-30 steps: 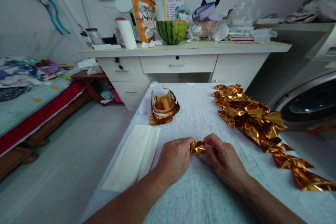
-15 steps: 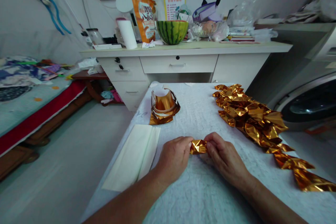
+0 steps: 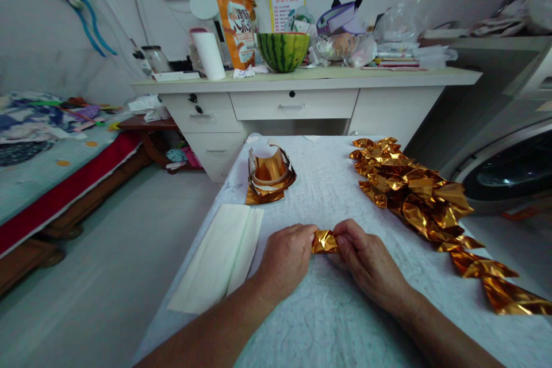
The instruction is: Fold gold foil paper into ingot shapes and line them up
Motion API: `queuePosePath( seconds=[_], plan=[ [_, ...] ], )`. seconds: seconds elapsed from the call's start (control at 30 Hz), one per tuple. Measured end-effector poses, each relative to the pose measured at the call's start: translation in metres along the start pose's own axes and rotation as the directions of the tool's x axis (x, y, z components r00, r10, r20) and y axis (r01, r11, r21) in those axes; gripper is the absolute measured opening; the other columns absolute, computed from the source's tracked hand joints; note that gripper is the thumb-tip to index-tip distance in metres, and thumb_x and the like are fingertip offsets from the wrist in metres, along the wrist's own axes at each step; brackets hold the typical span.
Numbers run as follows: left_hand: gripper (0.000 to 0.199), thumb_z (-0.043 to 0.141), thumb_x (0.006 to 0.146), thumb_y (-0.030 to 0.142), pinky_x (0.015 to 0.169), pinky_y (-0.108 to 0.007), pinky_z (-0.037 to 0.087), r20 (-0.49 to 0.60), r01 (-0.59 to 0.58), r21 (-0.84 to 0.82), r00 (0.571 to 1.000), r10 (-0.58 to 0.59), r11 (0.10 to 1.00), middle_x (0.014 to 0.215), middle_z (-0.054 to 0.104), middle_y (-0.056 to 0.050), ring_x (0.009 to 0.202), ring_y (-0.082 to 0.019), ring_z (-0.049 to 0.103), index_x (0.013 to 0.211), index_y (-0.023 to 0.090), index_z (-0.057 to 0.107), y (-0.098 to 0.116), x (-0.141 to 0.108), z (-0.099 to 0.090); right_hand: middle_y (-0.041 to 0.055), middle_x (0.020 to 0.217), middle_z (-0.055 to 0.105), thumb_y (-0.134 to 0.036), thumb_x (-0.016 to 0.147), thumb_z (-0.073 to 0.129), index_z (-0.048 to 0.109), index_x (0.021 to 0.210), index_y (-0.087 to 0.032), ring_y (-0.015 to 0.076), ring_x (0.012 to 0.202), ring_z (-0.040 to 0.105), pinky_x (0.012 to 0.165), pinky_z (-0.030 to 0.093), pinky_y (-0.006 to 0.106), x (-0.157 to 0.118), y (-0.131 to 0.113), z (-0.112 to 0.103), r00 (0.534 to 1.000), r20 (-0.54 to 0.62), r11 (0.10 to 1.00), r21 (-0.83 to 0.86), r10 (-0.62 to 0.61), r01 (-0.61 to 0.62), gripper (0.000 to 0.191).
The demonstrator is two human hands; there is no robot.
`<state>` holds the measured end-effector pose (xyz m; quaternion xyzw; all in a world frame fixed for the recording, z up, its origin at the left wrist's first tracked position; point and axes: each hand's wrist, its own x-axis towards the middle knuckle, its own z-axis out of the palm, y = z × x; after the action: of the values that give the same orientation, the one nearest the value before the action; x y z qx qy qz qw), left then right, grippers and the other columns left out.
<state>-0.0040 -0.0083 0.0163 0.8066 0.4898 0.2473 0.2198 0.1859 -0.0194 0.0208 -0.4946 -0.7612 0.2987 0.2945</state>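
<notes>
A small piece of shiny gold foil (image 3: 325,241) is stretched between my two hands above the cloth-covered table (image 3: 319,184). My left hand (image 3: 288,256) pinches its left end. The right end is pinched by my right hand (image 3: 371,259), whose fingertips cover it. To the right lies a pile of twisted gold foil pieces (image 3: 414,190), trailing toward the near right edge. A curled stack of gold foil sheets (image 3: 269,175) stands at the far left of the table. Pale folded paper sheets (image 3: 215,259) lie beside my left forearm.
Behind the table stands a white desk (image 3: 293,104) holding a watermelon half (image 3: 283,52), an orange snack bag (image 3: 238,29) and plastic bags. A washing machine (image 3: 504,167) is at the right, and a bed (image 3: 56,172) at the left.
My right hand has shifted very slightly to the left, and the foil between the hands looks a little shorter. My left hand stays in place.
</notes>
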Motion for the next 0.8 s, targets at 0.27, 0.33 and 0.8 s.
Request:
queuePosePath(
  seconds=[0.27,0.33,0.8],
  plan=[
    [0.031,0.04,0.096,0.021,0.087,-0.029,0.048,-0.049,0.083,-0.205,0.994,-0.095,0.975,0.104,0.072,-0.004,0.096,-0.018,0.066,0.119,0.019,0.06,0.002,0.0,-0.004,-0.0031,0.065,0.057,-0.032,0.097,0.039,0.05,0.092,-0.022,0.0141,0.056,0.053,0.054,0.037,0.025,0.002,0.002,-0.007,0.993,-0.094,0.997,0.009,0.073,-0.072,0.016],
    [0.031,0.042,0.094,0.021,0.084,-0.029,0.048,-0.037,0.134,-0.229,0.988,-0.147,0.964,0.098,0.072,-0.003,0.092,-0.018,0.066,0.118,0.019,0.061,0.002,0.001,-0.006,-0.0026,0.067,0.058,-0.034,0.097,0.039,0.051,0.092,-0.022,0.0144,0.058,0.053,0.055,0.039,0.025,0.002,0.003,-0.009,0.991,-0.107,0.996,0.041,0.083,-0.079,0.017],
    [0.037,0.042,0.097,0.043,0.056,-0.022,0.043,0.015,0.165,-0.44,0.984,-0.176,0.883,0.071,0.065,0.001,0.061,-0.014,0.058,0.11,0.017,0.065,0.002,-0.001,-0.011,-0.0038,0.063,0.056,-0.03,0.095,0.042,0.052,0.089,-0.022,0.0136,0.053,0.049,0.05,0.034,0.024,0.003,0.009,-0.006,0.979,-0.144,0.989,0.05,0.147,-0.142,0.014]
  ],
)
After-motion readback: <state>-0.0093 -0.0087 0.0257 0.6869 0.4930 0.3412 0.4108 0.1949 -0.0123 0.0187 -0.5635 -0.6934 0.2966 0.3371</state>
